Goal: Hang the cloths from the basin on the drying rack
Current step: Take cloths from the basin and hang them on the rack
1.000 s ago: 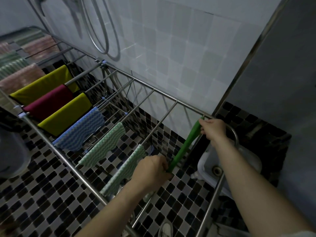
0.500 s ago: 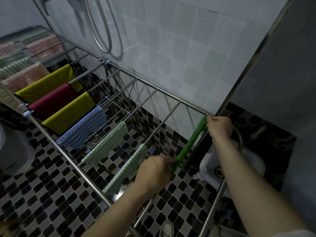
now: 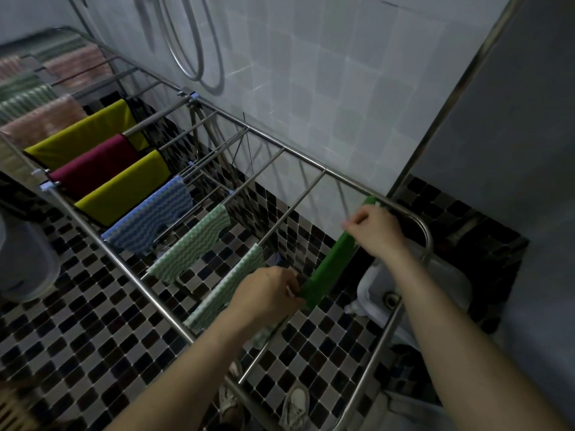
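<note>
With left grip (image 3: 267, 293), pinches the cloth (image 3: 333, 265) at its near end, along the rack's (image 3: 311, 164) rightmost bar. Has slid right grip (image 3: 376, 231) in from the rack's far rail to mid-cloth, pinching there, far tip left draped. Reads as smoothing, so nearly hung. Cannot tell what remains in the basin (image 3: 370, 287) beneath the rack's right end.

Solid green cloth (image 3: 331, 265), blue wave-patterned cloth (image 3: 149, 219), maroon cloth (image 3: 93, 164), yellow cloth (image 3: 124, 188), black-and-grey checkered mosaic floor (image 3: 77, 321).
</note>
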Demonstrator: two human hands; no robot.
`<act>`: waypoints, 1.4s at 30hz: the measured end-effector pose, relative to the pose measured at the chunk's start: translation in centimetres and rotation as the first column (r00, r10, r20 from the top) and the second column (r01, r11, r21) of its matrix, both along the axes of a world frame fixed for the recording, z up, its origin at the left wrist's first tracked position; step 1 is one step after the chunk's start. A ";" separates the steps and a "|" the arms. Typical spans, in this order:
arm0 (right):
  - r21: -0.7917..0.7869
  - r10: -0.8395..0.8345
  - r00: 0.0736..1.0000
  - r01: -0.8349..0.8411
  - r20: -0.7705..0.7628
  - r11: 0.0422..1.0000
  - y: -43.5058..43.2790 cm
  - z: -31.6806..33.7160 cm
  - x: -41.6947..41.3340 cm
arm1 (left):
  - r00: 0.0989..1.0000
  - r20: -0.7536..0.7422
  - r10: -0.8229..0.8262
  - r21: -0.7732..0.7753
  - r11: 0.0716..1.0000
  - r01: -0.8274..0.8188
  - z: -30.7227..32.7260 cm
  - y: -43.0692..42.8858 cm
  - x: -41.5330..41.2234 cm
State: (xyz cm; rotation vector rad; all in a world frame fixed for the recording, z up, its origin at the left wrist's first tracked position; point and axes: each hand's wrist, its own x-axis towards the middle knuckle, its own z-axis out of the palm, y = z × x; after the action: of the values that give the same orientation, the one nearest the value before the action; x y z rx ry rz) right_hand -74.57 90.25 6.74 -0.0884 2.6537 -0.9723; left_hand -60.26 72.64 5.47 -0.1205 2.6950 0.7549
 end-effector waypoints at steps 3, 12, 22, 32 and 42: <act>-0.071 0.115 0.970 -0.102 0.213 0.992 -0.3 -0.3 3.0 | 0.998 0.034 0.052 0.060 0.997 -0.054 0.0 0.2 0.5; -0.126 0.158 0.937 -0.124 0.311 0.984 -2.0 -1.7 8.6 | 0.984 0.009 0.180 0.167 0.970 -0.179 -0.9 0.3 1.3; -0.100 0.148 0.974 -0.133 0.174 0.986 -2.2 1.3 11.8 | 0.896 0.176 0.408 0.541 0.720 -0.434 2.5 -2.2 3.1; -0.786 0.437 0.772 0.128 0.462 0.604 -5.9 3.8 15.8 | 0.787 0.473 0.397 0.878 -0.137 -0.458 6.5 -5.1 5.9; -0.713 0.104 0.972 0.080 0.211 0.697 -8.8 6.6 18.8 | 0.942 0.161 0.294 0.838 0.464 -0.288 7.5 -8.8 10.3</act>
State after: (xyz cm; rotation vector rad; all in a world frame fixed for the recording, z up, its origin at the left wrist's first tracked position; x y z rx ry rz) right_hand -55.82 81.46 13.37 -0.1502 1.9018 -1.8412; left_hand -49.95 63.89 13.00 -0.3332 1.9745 2.1059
